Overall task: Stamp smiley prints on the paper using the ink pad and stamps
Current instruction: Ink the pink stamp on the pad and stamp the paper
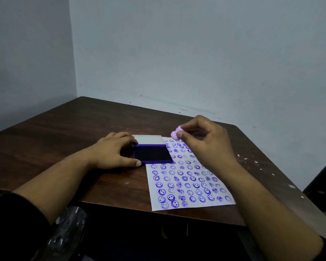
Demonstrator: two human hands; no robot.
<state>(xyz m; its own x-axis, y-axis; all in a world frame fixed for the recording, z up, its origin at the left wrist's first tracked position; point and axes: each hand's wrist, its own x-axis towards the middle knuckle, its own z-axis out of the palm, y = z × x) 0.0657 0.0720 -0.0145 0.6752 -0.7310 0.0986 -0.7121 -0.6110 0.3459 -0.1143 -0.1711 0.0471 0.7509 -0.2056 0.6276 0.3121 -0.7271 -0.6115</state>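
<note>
Centrally, the paper (188, 178), covered with purple smiley prints, lies on the dark wooden table (64, 132). Overlapping its far-left corner sits the open ink pad (152, 153), steadied at its left edge by the left hand (113, 151). Above the paper's far edge, the right hand (207, 140) pinches a pale pink stamp (175, 133) between thumb and forefinger.

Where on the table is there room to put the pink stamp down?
Bare wood lies behind the ink pad toward the wall, and left of the left hand. A strip also lies between the paper and the table edge on the right. The paper is packed with prints, and the right hand pinches the stamp above it.
</note>
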